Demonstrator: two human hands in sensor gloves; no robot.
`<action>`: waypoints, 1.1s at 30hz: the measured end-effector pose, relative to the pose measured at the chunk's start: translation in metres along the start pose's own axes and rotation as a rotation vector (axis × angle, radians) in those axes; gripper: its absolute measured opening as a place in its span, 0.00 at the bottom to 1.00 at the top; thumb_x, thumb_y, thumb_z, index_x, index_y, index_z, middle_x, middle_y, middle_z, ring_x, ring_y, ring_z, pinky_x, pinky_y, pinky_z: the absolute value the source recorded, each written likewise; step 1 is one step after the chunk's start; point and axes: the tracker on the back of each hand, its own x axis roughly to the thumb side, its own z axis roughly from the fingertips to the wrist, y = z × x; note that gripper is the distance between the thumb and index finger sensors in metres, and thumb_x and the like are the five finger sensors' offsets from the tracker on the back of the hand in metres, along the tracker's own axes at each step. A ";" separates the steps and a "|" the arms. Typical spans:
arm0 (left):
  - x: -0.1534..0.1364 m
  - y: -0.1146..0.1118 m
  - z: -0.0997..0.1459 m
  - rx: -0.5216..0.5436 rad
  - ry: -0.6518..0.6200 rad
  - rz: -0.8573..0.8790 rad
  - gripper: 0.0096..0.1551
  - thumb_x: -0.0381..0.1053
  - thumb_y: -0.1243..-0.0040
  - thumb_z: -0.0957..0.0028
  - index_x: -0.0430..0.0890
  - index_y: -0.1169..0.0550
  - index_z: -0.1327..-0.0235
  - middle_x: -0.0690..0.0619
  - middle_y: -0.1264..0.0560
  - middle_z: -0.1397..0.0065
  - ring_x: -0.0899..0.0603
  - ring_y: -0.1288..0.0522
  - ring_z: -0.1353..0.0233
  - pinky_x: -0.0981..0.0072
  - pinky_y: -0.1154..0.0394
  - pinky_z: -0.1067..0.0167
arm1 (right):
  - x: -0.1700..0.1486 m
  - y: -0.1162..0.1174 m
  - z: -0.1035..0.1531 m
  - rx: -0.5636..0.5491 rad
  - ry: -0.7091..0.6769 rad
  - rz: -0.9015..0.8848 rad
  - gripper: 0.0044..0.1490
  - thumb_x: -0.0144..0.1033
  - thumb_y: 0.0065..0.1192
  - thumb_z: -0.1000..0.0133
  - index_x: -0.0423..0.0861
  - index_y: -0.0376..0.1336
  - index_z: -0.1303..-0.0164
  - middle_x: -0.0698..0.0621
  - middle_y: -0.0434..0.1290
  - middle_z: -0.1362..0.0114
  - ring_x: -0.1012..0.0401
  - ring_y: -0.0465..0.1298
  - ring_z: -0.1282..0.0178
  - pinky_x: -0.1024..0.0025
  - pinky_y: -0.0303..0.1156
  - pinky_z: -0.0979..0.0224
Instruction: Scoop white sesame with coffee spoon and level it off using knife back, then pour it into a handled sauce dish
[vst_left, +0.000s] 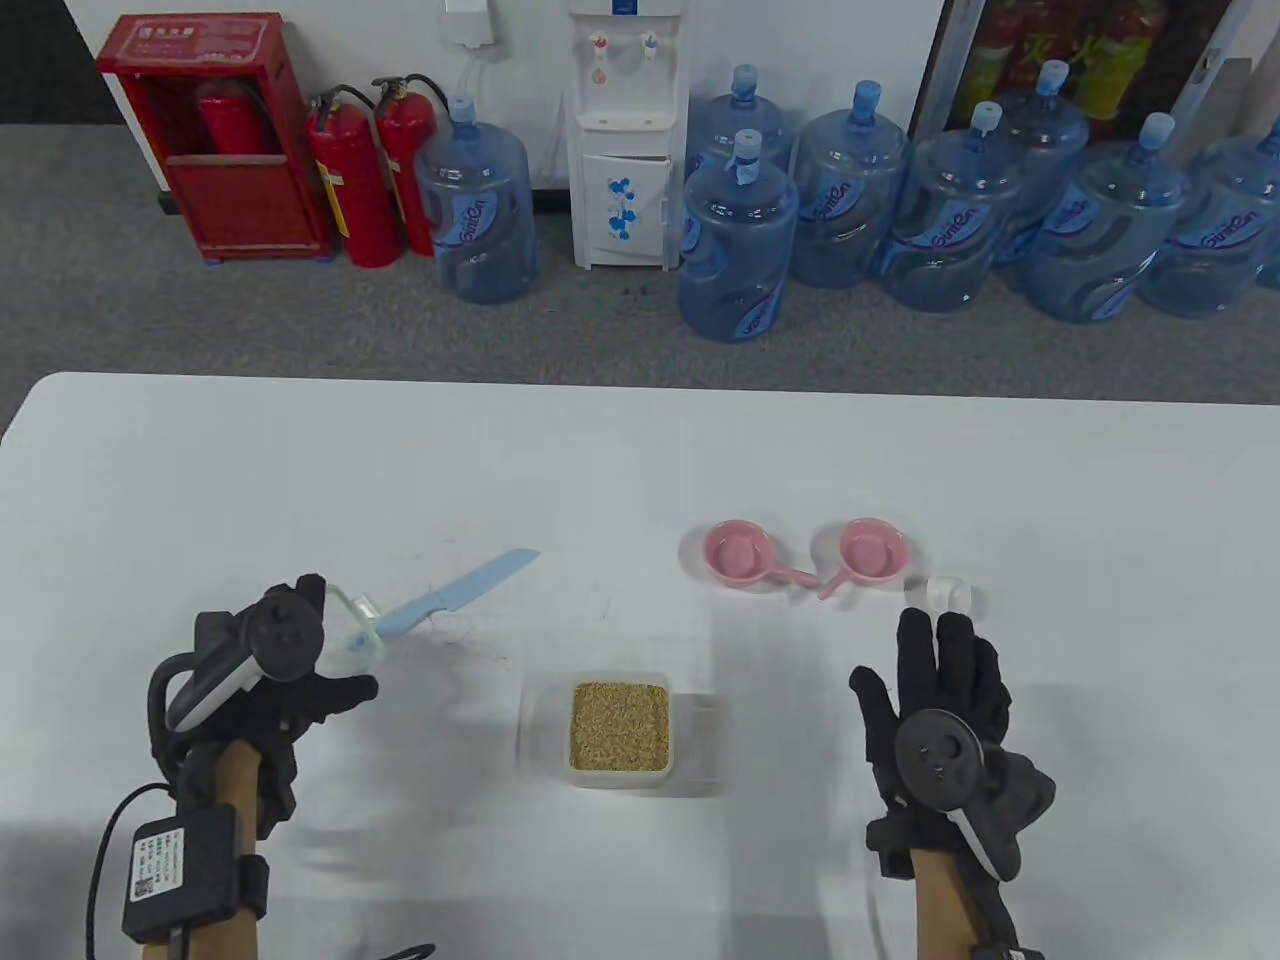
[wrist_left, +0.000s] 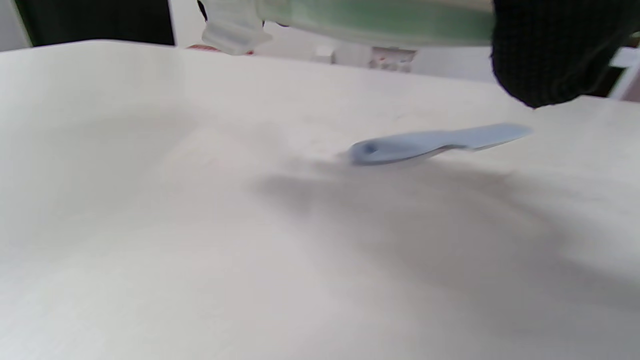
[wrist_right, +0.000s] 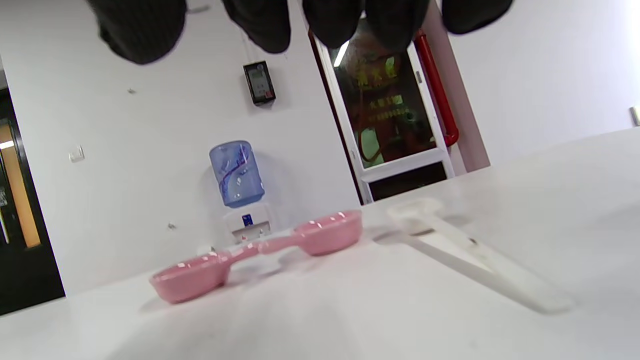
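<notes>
1. A clear lid (vst_left: 352, 640) with a greenish rim is held in the left hand (vst_left: 290, 690), the fingers curled round its near edge. It is kept off the table (vst_left: 300, 460), as the left wrist view shows.
2. The right hand (vst_left: 940, 700) is spread flat with straight fingers, and nothing is held in it. Its fingertips lie over the near end of the spoon (vst_left: 948, 592), at the right of the table. Contact cannot be told.
3. The knife (vst_left: 455, 597) lies on the table just beyond the lid, untouched.
4. The sesame tub (vst_left: 619, 728) stands uncovered at the near centre, between the hands, and is seen to be full.
5. Two pink dishes (vst_left: 738, 552) sit far of the tub and left of the spoon, with their handles meeting between them. Both look empty.
6. Progress is judged as early: only the tub has been opened. Still to be done are setting the lid down, taking up spoon and knife, scooping, levelling and pouring.
7. The spoon's long axis runs near to far, with the bowl at the far end, by the right dish, and the handle towards the right hand.
8. The knife's long axis runs diagonally, with the tip pointing far and right and the handle near and left, beside the left hand.
</notes>
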 end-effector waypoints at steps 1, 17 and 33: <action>-0.009 -0.006 -0.002 -0.013 0.027 0.008 0.70 0.76 0.34 0.54 0.49 0.56 0.11 0.42 0.55 0.07 0.27 0.48 0.09 0.24 0.55 0.20 | -0.001 0.000 0.000 0.004 0.003 0.003 0.48 0.62 0.47 0.36 0.50 0.46 0.09 0.38 0.42 0.08 0.36 0.47 0.13 0.32 0.49 0.20; -0.053 -0.049 -0.016 -0.140 0.137 0.033 0.68 0.75 0.36 0.52 0.50 0.58 0.11 0.41 0.57 0.08 0.28 0.51 0.09 0.25 0.57 0.20 | -0.006 0.005 -0.003 0.023 0.022 0.015 0.48 0.62 0.47 0.36 0.51 0.45 0.09 0.38 0.41 0.08 0.36 0.47 0.13 0.32 0.48 0.20; -0.048 -0.057 -0.018 -0.250 0.192 -0.014 0.64 0.79 0.51 0.50 0.55 0.65 0.14 0.45 0.67 0.10 0.32 0.62 0.09 0.25 0.62 0.21 | -0.005 0.005 -0.001 0.026 0.017 0.003 0.48 0.61 0.48 0.36 0.51 0.44 0.09 0.38 0.41 0.08 0.36 0.47 0.13 0.32 0.49 0.20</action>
